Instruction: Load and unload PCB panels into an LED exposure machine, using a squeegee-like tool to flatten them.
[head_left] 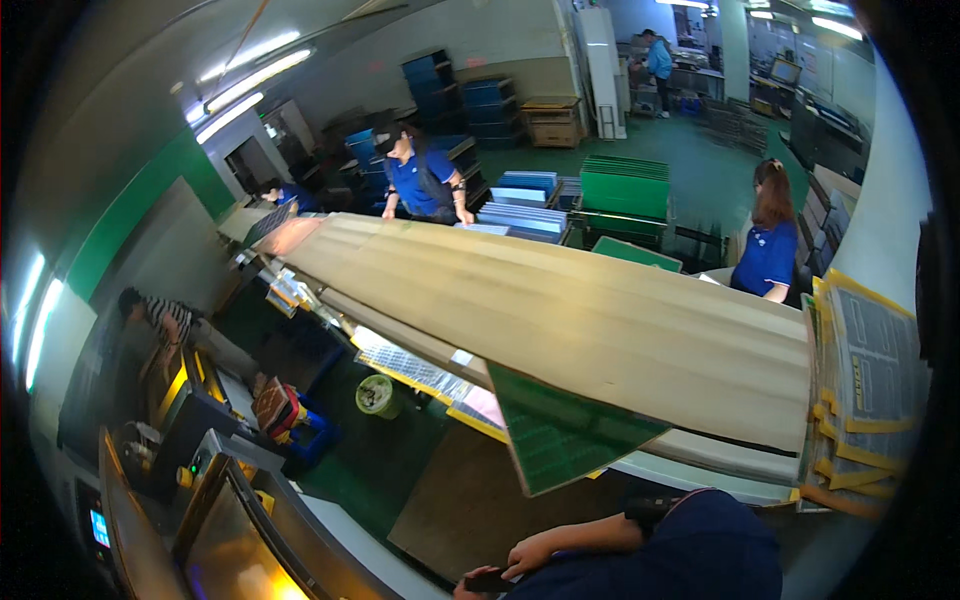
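At the bottom, my right forearm reaches left from a navy sleeve, with a black band near the elbow. My right hand (532,554) is closed, its fingertips against a small dark, flat object (487,581). Just past it, my left hand (466,588) is partly cut off by the lower edge and seems closed around the same object. Its exact kind is too dark to make out. Both hands are below the long table and touch nothing on it. A green panel (570,430) juts out over the table's near edge, closest to my hands.
A long table (560,310) covered in tan sheeting crosses the view. Yellow-edged framed screens (870,370) are stacked at its right end. Co-workers in blue stand along the far side. Machines (240,520) fill the lower left, near a pale bucket (376,396). Green panels (625,188) stand behind.
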